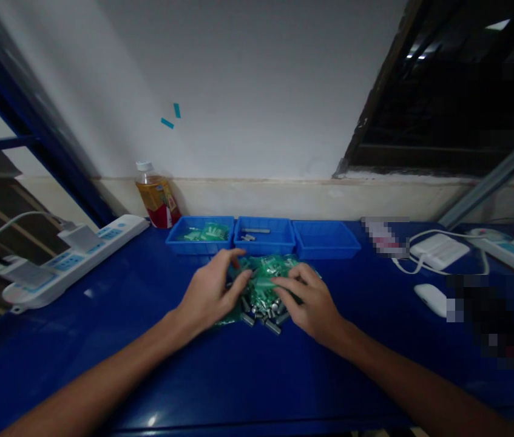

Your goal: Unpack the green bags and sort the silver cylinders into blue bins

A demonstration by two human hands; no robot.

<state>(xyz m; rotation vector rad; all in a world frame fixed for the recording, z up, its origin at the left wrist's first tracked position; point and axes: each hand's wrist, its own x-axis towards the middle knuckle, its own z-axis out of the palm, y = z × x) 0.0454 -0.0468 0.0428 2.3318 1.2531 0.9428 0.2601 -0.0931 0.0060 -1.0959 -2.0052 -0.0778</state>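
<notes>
I see my left grip [211,295] and right grip [310,301] loosely spread, fingertips resting on the pile of green packets and metal pins [264,284] on the table [238,376].

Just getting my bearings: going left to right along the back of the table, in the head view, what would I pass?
First a white power strip, drink bottle, blue tray with green pieces, blue tray with metal pins, third blue tray, white adapter.
</notes>
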